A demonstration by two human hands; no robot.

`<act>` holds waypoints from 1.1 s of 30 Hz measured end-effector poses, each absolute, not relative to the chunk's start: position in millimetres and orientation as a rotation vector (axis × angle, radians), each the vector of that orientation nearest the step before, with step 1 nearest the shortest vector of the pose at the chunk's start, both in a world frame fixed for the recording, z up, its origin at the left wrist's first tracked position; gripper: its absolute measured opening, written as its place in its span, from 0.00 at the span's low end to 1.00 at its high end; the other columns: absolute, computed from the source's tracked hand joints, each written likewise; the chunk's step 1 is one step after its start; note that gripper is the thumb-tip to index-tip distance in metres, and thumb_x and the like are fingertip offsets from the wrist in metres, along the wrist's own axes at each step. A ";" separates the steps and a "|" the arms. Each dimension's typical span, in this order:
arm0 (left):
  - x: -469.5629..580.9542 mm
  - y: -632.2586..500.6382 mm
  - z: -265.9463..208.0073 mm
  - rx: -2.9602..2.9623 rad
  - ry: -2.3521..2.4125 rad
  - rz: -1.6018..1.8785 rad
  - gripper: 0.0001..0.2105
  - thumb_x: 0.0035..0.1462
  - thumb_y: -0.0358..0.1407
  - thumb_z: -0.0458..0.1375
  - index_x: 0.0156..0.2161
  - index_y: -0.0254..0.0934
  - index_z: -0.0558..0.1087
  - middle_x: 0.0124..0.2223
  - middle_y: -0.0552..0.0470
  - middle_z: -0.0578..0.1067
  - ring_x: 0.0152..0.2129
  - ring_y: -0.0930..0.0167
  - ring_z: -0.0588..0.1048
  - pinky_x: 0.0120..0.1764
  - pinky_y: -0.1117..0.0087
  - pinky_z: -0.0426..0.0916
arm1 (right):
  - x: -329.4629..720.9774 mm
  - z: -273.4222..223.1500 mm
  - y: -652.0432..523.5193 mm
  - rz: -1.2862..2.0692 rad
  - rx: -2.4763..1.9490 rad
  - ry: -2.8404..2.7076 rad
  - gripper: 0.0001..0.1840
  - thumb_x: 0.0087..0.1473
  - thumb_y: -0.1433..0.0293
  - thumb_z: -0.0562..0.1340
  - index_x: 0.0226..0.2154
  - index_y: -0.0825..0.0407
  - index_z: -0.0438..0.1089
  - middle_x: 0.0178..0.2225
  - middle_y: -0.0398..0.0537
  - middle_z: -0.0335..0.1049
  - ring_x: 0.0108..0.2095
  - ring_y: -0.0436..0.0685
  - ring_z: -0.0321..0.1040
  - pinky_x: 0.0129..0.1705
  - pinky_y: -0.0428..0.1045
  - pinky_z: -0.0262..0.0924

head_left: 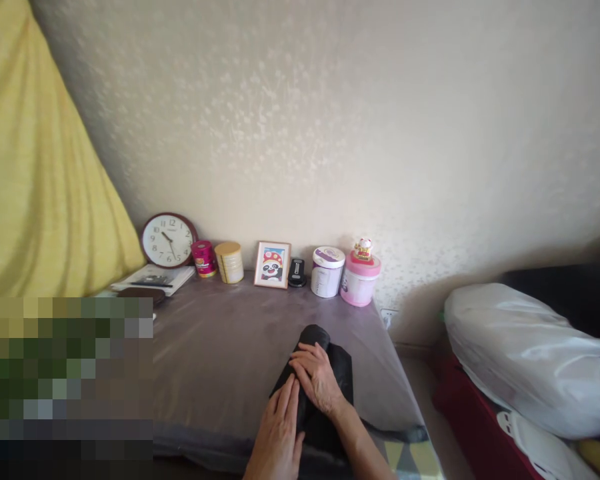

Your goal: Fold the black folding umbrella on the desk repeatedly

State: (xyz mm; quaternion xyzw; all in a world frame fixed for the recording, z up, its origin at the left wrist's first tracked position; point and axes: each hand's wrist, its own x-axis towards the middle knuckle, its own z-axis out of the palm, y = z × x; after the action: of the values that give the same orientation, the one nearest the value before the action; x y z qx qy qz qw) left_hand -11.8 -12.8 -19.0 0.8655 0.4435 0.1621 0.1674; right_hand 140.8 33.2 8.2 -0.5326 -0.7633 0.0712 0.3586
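Note:
A black, partly rolled piece of fabric [343, 373] lies near the front edge of the table, its rounded rolled end pointing toward the wall and a flatter flap spreading to the right. My left hand [279, 421] rests along the left side of the roll, fingers stretched out and close together. Across the top of the roll lies my right hand [319, 379], fingers extended and slightly apart, its tips close to those of my left. Both palms face down on the fabric, and neither hand is wrapped round it. The fabric's underside is hidden.
Along the wall, the grey-covered table [220, 360] bears a round clock [169, 241], a pink can [203, 260], a yellow canister [229, 263], a framed panda picture [272, 265] and two tubs [327, 275]. At right sits a white plastic bag [525, 353]; a yellow curtain [55, 167] hangs left.

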 end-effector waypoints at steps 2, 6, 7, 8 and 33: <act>-12.3 -12.4 -20.9 2.472 1.264 0.460 0.36 0.47 0.27 0.47 0.63 0.32 0.41 0.66 0.45 0.45 0.61 0.61 0.50 0.59 0.57 0.52 | 144.6 4.3 47.5 0.147 -1.453 -1.936 0.16 0.60 0.69 0.50 0.37 0.47 0.73 0.42 0.46 0.73 0.54 0.56 0.59 0.59 0.61 0.40; -14.1 -11.8 -25.9 2.490 1.264 0.473 0.39 0.46 0.27 0.48 0.63 0.31 0.35 0.66 0.43 0.45 0.61 0.61 0.49 0.59 0.57 0.53 | 162.8 2.1 82.0 0.097 -1.636 -1.825 0.16 0.60 0.69 0.50 0.39 0.47 0.73 0.47 0.47 0.71 0.56 0.58 0.57 0.58 0.61 0.43; -14.4 -12.2 -26.6 2.491 1.265 0.480 0.40 0.46 0.27 0.48 0.63 0.31 0.34 0.66 0.43 0.45 0.61 0.61 0.49 0.59 0.57 0.53 | 168.2 2.2 87.2 0.080 -1.680 -1.785 0.15 0.59 0.69 0.50 0.41 0.48 0.72 0.49 0.48 0.70 0.56 0.58 0.57 0.57 0.60 0.45; -14.7 -12.8 -26.8 2.491 1.268 0.489 0.41 0.46 0.27 0.48 0.63 0.31 0.33 0.66 0.43 0.45 0.61 0.62 0.49 0.59 0.57 0.53 | 173.8 2.1 90.1 0.061 -1.721 -1.738 0.15 0.59 0.70 0.51 0.42 0.49 0.71 0.49 0.50 0.69 0.55 0.59 0.58 0.57 0.59 0.47; -12.8 -23.8 14.2 2.501 1.490 0.113 0.39 0.44 0.23 0.48 0.63 0.29 0.39 0.63 0.41 0.54 0.55 0.63 0.60 0.55 0.65 0.54 | 156.5 -7.0 16.9 -0.111 -1.482 -1.827 0.16 0.58 0.70 0.52 0.48 0.51 0.67 0.52 0.52 0.66 0.54 0.57 0.60 0.55 0.56 0.55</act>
State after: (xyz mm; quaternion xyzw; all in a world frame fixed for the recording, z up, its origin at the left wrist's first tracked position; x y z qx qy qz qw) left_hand -12.8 -23.8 14.2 0.8529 0.5080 0.0385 0.1137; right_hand 156.5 16.9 -7.0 -0.5813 -0.7165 -0.0437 0.3832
